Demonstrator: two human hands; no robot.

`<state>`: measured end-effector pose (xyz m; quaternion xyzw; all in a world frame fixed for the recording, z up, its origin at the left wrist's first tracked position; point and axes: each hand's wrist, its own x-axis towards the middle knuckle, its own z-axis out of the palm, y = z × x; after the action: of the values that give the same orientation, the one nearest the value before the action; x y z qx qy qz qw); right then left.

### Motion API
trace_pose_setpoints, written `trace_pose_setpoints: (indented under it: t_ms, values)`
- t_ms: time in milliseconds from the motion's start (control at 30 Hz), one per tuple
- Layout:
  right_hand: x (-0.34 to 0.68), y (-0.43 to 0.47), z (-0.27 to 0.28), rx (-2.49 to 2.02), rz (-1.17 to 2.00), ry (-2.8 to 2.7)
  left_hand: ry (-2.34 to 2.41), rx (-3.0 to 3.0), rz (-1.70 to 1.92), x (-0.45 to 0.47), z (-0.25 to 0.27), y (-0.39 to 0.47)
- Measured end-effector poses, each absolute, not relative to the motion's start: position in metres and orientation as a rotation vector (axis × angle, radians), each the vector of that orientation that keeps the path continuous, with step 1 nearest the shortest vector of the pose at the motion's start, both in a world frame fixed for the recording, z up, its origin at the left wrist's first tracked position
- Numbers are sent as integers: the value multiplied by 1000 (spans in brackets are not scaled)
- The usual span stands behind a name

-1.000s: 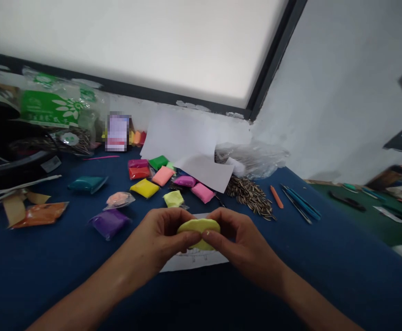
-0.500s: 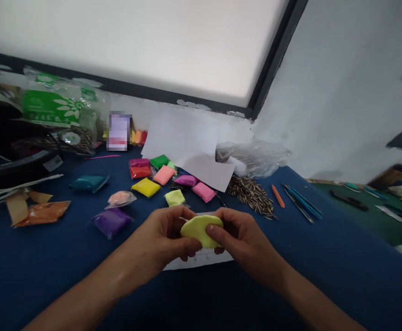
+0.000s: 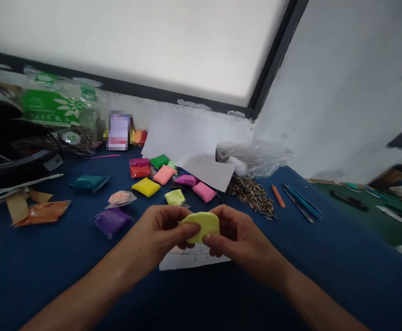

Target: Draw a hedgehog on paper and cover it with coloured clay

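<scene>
1. Pinching a yellow clay (image 3: 201,225) lump, the left hand (image 3: 162,234) and right hand (image 3: 237,236) both hold it above the surface (image 3: 325,257), over a drawing sheet (image 3: 187,257).
2. Judging by shape, the clay is already flattened to a thick disc; nothing is laid on the sheet yet.
3. Colour packets (image 3: 145,186) lie beyond, mostly sealed.

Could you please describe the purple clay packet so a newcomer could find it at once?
On the blue table, look just beyond the person's left hand. The purple clay packet lies nearest that hand, the only purple one, darker than the orange packet further left.
</scene>
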<state>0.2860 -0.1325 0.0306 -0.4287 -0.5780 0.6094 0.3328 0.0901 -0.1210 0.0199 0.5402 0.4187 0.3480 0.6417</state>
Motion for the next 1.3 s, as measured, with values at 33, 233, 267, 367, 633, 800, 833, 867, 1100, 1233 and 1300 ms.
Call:
trace_pose_setpoints:
  t_ms: [33,233,267,367,633,800,833,867,1100,1233,1300]
  values:
    - [286,-133,30,-1122,1620,-1486,952,1230,799,90,19,-121]
    - [284,-135,25,-1120,1622,-1433,970,1144,782,93,15,-121]
    - [284,-135,25,-1119,1611,-1436,980,1135,764,93,16,-121]
    - [285,-133,24,-1102,1594,-1450,978,1145,767,94,18,-120]
    - [288,-132,27,-1078,1526,-1538,886,1191,749,92,17,-121]
    - [289,-131,29,-1074,1521,-1514,873,1154,796,89,16,-121]
    - [289,-130,29,-1085,1500,-1507,873,1147,811,89,16,-121]
    - [290,-130,29,-1095,1475,-1502,867,1140,821,88,15,-121]
    - [288,-131,26,-1034,1394,-1583,809,1198,728,91,6,-121]
    - [287,-133,22,-1045,1184,-1595,902,1152,806,91,11,-121]
    - [287,-135,21,-1066,1072,-1660,931,1117,829,92,14,-122]
